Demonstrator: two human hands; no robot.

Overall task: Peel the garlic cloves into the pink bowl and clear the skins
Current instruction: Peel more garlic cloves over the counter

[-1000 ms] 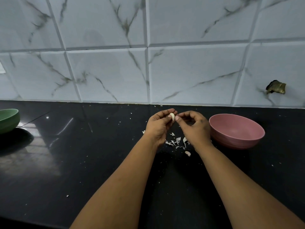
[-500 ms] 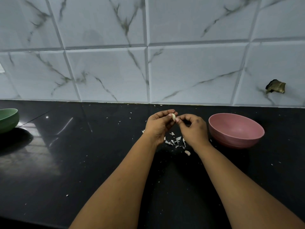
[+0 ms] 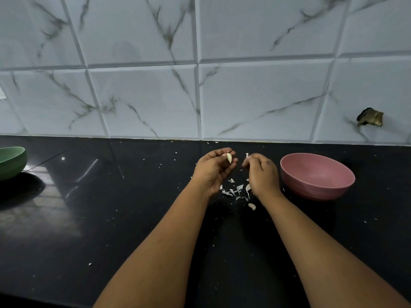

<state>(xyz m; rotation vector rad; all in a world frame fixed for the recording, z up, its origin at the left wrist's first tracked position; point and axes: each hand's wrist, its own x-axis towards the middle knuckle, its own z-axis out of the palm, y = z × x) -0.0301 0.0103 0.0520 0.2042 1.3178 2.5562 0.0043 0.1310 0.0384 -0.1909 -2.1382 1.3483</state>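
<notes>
My left hand (image 3: 213,170) pinches a pale garlic clove (image 3: 229,157) between thumb and fingertips, above the black counter. My right hand (image 3: 262,174), a short gap to the right, pinches a small strip of garlic skin (image 3: 246,155) at its fingertips. A scatter of white garlic skins (image 3: 239,192) lies on the counter beneath and between both hands. The pink bowl (image 3: 333,187) stands just right of my right hand; its visible inside looks bare.
A green bowl (image 3: 11,162) sits at the far left edge of the black counter (image 3: 111,218). A marble-tiled wall (image 3: 200,96) closes off the back, with a brass fitting (image 3: 370,117) at the right. Tiny skin flecks dot the counter.
My hands have pulled apart: the right hand moved right with a strip of skin torn off the clove, which stays in my left hand.
</notes>
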